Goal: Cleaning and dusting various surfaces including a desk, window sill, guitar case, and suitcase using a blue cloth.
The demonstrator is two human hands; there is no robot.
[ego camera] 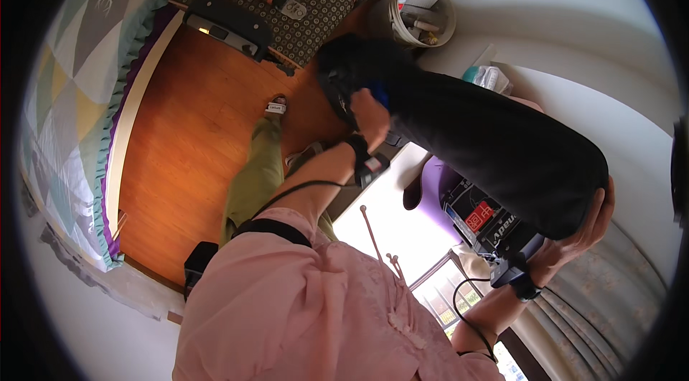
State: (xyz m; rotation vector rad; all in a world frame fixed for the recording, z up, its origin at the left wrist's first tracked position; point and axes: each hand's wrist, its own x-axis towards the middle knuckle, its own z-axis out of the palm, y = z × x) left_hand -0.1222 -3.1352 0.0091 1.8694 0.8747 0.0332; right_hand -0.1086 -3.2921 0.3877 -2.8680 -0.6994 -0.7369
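A long, bulky black fabric bag [500,139] stretches across the upper right, from the floor side by the suitcase to the right. My left hand [371,116] is closed in a fist at its upper left part, against a bright blue patch [378,91]; what the fingers grip there is partly hidden. Around the rounded lower right end curls my right hand [586,222], with the fingers along its outer side and the thumb out of sight. Both wrists wear black straps with small devices and cables.
A patterned suitcase [323,9] stands at the top, near a bucket of odds and ends [451,20]. Under the bag are a purple object [437,192] and a black printed box [465,214]. The bed [70,90] lies left, curtains [586,300] lower right.
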